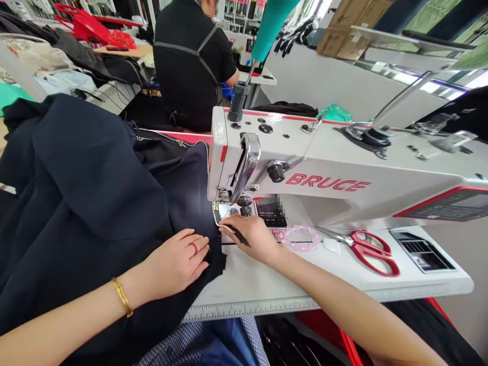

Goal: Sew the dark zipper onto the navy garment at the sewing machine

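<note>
Dark navy fabric (102, 188) covers the left side of the sewing machine table and reaches the needle area. My left hand (179, 264) lies flat on it, fingers stretched out toward the machine. A zipper (214, 216) with pale teeth runs along the fabric's right edge to the presser foot. Just in front of the foot, my right hand (249, 236) pinches the zipper's near end between thumb and fingers; a dark strip of tape shows below them. The white sewing machine (324, 173) has its head over the fabric edge. The needle tip is hard to make out.
Right of my hand lie a phone (270, 211), a pink beaded bracelet (303, 238), red-handled scissors (369, 251) and a second dark-screened device (422, 251). A ruler strip (259, 306) follows the table's front edge. Another person (188, 61) sits beyond the machine, back turned.
</note>
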`<control>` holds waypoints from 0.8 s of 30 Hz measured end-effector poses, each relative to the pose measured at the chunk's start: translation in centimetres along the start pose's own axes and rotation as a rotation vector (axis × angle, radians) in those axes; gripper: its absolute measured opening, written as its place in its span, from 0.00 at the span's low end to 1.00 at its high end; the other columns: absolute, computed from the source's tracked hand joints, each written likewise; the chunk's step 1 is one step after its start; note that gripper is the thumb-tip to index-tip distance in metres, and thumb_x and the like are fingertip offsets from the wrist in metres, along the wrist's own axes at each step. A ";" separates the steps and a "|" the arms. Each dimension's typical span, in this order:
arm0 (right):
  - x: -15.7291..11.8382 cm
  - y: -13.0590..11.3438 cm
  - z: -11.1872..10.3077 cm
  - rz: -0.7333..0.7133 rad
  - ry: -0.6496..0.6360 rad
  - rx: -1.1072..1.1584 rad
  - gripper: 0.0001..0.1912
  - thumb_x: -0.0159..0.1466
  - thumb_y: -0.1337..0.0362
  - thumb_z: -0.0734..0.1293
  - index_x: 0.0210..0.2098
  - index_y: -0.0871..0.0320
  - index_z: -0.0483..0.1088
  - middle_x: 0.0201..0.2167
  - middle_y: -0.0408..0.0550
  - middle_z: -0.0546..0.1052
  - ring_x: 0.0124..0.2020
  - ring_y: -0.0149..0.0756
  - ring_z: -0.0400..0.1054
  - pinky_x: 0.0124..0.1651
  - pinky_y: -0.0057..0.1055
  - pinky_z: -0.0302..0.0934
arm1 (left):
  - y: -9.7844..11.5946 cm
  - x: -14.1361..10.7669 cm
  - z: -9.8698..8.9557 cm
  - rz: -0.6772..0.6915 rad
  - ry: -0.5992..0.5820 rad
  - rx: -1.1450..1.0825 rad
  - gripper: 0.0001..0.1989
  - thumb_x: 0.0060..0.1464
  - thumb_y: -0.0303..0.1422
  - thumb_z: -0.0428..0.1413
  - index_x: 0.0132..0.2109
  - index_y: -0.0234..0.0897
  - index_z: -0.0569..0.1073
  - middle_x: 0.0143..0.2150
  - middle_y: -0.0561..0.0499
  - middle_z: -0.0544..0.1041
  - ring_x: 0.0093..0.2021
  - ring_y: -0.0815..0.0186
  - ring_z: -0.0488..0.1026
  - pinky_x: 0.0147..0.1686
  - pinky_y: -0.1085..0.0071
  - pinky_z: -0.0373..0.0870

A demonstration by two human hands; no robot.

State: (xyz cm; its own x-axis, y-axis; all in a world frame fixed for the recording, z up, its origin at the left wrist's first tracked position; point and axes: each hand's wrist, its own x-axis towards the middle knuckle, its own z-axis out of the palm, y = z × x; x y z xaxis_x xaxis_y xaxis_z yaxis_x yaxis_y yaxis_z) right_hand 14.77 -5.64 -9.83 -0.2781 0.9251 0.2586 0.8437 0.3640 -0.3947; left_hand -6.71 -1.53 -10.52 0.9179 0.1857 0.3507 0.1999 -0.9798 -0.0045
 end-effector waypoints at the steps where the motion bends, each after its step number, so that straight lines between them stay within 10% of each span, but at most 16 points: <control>1: 0.0 -0.1 0.1 -0.022 -0.002 -0.039 0.07 0.64 0.65 0.60 0.38 0.59 0.69 0.30 0.45 0.75 0.29 0.30 0.68 0.33 0.25 0.56 | -0.3 0.2 0.1 0.014 0.020 -0.011 0.12 0.57 0.32 0.48 0.44 0.31 0.71 0.42 0.47 0.76 0.43 0.65 0.70 0.50 0.61 0.63; 8: -0.6 -0.1 1.9 -0.328 0.002 -0.201 0.10 0.64 0.69 0.57 0.30 0.60 0.66 0.23 0.43 0.69 0.23 0.29 0.59 0.29 0.29 0.47 | -2.4 0.6 0.6 0.097 0.019 -0.094 0.10 0.55 0.30 0.51 0.44 0.33 0.71 0.38 0.50 0.75 0.38 0.66 0.69 0.46 0.63 0.66; 18: -1.5 0.0 1.5 -0.281 -0.087 -0.156 0.09 0.63 0.70 0.57 0.27 0.59 0.62 0.22 0.42 0.67 0.21 0.29 0.58 0.26 0.29 0.46 | -0.2 2.6 1.0 -0.070 0.102 -0.100 0.07 0.54 0.25 0.50 0.30 0.31 0.72 0.31 0.50 0.73 0.33 0.69 0.68 0.41 0.65 0.68; 24: -1.4 0.3 1.5 -0.279 -0.070 -0.123 0.10 0.64 0.69 0.56 0.26 0.59 0.63 0.22 0.42 0.68 0.21 0.29 0.59 0.25 0.29 0.46 | -1.1 2.8 1.4 -0.057 0.098 -0.094 0.08 0.53 0.27 0.51 0.40 0.32 0.73 0.41 0.46 0.75 0.44 0.62 0.68 0.46 0.60 0.68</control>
State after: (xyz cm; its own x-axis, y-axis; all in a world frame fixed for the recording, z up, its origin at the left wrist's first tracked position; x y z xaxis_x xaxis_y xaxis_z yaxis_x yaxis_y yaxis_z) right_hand 14.72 -6.68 -11.58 -0.5342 0.7979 0.2793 0.7783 0.5932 -0.2058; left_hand -3.93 0.19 -10.81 0.8670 0.2379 0.4378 0.2138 -0.9713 0.1043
